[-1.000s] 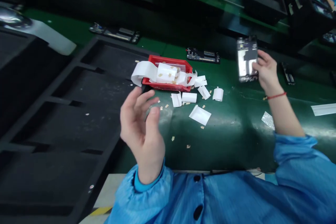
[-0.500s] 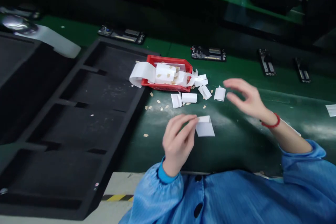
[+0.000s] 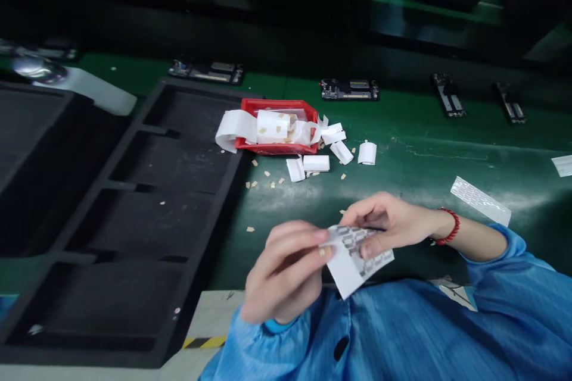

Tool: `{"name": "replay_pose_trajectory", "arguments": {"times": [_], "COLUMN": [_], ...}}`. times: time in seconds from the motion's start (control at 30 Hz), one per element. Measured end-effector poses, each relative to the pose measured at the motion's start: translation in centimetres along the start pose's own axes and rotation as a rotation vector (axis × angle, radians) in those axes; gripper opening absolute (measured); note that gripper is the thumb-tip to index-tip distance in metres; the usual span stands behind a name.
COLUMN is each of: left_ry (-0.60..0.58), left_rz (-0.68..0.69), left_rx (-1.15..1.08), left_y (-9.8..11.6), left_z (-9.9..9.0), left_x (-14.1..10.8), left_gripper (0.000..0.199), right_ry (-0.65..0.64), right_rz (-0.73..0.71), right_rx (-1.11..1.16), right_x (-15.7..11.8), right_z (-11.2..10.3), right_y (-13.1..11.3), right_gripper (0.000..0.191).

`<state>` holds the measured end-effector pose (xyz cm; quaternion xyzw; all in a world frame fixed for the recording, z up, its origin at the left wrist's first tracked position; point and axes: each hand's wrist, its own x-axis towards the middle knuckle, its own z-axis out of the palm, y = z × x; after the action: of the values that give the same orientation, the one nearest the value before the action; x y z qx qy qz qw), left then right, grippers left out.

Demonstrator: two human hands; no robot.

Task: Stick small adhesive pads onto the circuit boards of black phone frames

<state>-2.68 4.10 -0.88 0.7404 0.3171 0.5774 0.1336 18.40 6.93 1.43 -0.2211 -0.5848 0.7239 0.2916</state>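
Observation:
Between my hands, tilted above the table's front edge, is a white sheet (image 3: 346, 271) with rows of small grey marks. My left hand (image 3: 286, 271) pinches its upper left corner between thumb and finger; a tiny tan piece shows at the fingertip. My right hand (image 3: 386, 226) grips the sheet's right part, thumb on top and fingers behind. Beyond them, a red bin (image 3: 279, 149) holds white paper strips dotted with tan bits. Curled white papers (image 3: 316, 163) and scattered tan pieces (image 3: 250, 229) lie in front of the bin and to its right.
A black compartment tray (image 3: 210, 214) takes up the left side. Several circuit boards (image 3: 350, 90) lie along the back of the green table (image 3: 429, 161). A label sheet (image 3: 480, 200) rests beyond my right forearm. A white strip with a shiny round part (image 3: 100, 90) is at the upper left.
My right hand has come down and left and taken hold of the sheet. My left hand has moved nearer my body, with the sheet now lifted and turned, its marks showing.

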Motion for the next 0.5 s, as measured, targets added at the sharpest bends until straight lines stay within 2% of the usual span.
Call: {"name": "replay_pose_trajectory", "arguments": {"times": [0.03,0.1,0.17,0.2,0.27,0.33,0.4,0.5], "left_ry": [0.036,0.051,-0.008,-0.036,-0.059,-0.051,-0.044,-0.049], "left_rz": [-0.065,-0.308,-0.552,-0.615,-0.648,-0.652,-0.68,-0.758], "left_rx": [-0.036,-0.204,-0.441,-0.525,-0.534,-0.44,-0.392,-0.385], "left_y": [-0.1,-0.2,-0.1,0.0,0.2,0.4,0.5,0.5], "left_z": [0.3,1.0,1.7,2.1,2.6,2.9,2.9,2.7], "left_x": [-0.1,-0.4,-0.5,-0.4,-0.2,0.0,0.3,0.6], "left_gripper": [0.026,0.032,0.04,0.045,0.049,0.036,0.024,0.025], "right_ry": [0.083,0.269,0.442,0.512,0.609,0.657,0.689,0.778], "right_rz": [0.011,0.038,0.058,0.063,0.053,0.021,-0.017,-0.085], "right_rx": [-0.026,-0.071,-0.091,-0.095,-0.12,-0.166,-0.213,-0.289], "right_x": [-0.2,-0.5,-0.7,-0.7,-0.8,-1.0,-1.3,-1.8], "right_z": [0.2,0.4,0.8,1.0,1.4,1.9,2.1,2.0], "right_y": [-0.1,-0.2,0.1,0.4,1.1,1.8,2.4,2.6], "right_gripper": [0.013,0.016,0.023,0.026,0.032,0.034,0.031,0.021]}}
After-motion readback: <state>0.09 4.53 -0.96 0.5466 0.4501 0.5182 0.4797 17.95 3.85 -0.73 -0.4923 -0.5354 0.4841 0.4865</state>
